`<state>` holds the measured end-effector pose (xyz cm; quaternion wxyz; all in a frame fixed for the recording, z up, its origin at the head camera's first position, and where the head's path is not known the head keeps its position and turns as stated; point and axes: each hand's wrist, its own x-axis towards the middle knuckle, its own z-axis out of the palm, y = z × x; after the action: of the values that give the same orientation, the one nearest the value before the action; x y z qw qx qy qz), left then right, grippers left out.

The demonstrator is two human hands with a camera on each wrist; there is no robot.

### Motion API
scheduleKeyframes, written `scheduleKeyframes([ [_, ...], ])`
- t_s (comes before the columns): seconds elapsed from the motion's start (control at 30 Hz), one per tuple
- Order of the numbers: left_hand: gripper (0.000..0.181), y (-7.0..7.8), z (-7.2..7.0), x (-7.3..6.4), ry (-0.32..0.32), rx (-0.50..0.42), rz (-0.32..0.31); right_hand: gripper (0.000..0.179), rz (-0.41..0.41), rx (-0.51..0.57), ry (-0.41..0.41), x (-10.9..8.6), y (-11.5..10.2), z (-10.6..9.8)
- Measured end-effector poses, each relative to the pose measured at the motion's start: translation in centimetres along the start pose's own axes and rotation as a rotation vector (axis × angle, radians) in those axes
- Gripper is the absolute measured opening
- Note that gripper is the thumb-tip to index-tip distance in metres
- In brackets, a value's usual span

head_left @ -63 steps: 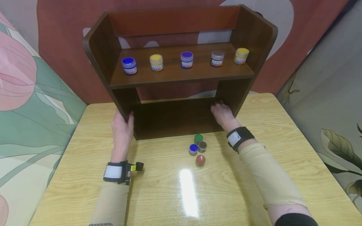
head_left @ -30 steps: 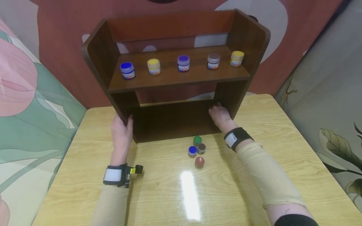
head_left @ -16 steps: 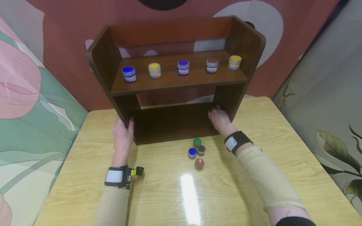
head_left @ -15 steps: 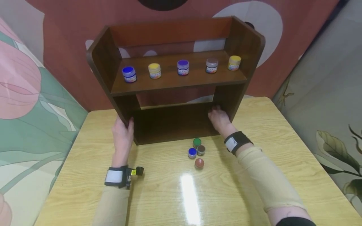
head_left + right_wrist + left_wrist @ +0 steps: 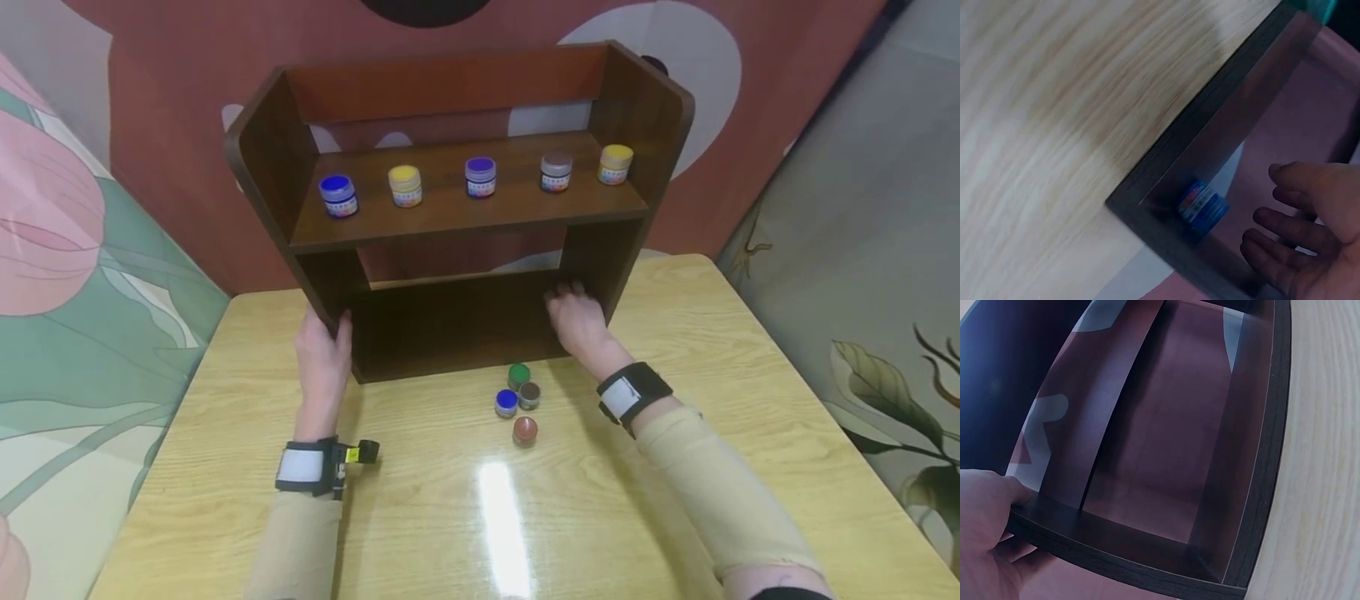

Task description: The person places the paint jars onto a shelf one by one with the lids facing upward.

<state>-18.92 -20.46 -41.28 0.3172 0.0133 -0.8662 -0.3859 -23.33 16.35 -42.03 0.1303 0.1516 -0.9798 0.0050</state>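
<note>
A dark brown two-tier shelf [image 5: 468,225] stands on the table. My left hand [image 5: 324,367] grips the front edge of its left side panel, with the thumb inside, as the left wrist view also shows. Inside the lower tier, by the right panel, is my right hand [image 5: 581,329]. In the right wrist view a small blue paint jar [image 5: 1202,208] stands in that tier's corner. The right fingers [image 5: 1294,228] are spread apart beside it with a gap between, holding nothing. From the head view this jar is hidden behind the hand.
Several paint jars line the upper tier, from a blue jar [image 5: 339,197] to a yellow jar [image 5: 615,165]. On the table before the shelf sit a green-lidded jar [image 5: 519,375], a blue-lidded jar [image 5: 506,403], a brown-lidded jar [image 5: 529,395] and a red-lidded jar [image 5: 525,431].
My right hand's fingers have loosened and its wrist has turned slightly. The left hand keeps its grip on the shelf panel. The head view has shifted a little.
</note>
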Motion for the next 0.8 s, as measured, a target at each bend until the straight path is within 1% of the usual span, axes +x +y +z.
scheduleKeyframes([
  [0.07,0.029,-0.1,0.0,0.1,-0.001,0.001,-0.002,0.02,0.003,0.074,0.012,-0.3,-0.2,-0.2],
  [0.27,0.03,-0.2,0.1,0.2,-0.001,0.003,-0.006,0.027,-0.002,0.271,-0.003,-1.3,-0.8,-0.4],
  [0.43,0.029,-0.1,0.1,0.2,-0.001,-0.003,-0.012,0.026,0.013,0.435,-0.045,-2.4,-1.9,-1.3],
  [0.57,0.029,0.0,0.1,0.2,0.01,-0.007,-0.017,0.025,0.016,0.491,-0.103,-3.3,-3.2,-1.9],
  [0.8,0.029,-0.1,0.1,0.2,0.014,-0.007,-0.024,0.028,0.004,0.489,-0.178,-4.5,-4.9,-1.6],
])
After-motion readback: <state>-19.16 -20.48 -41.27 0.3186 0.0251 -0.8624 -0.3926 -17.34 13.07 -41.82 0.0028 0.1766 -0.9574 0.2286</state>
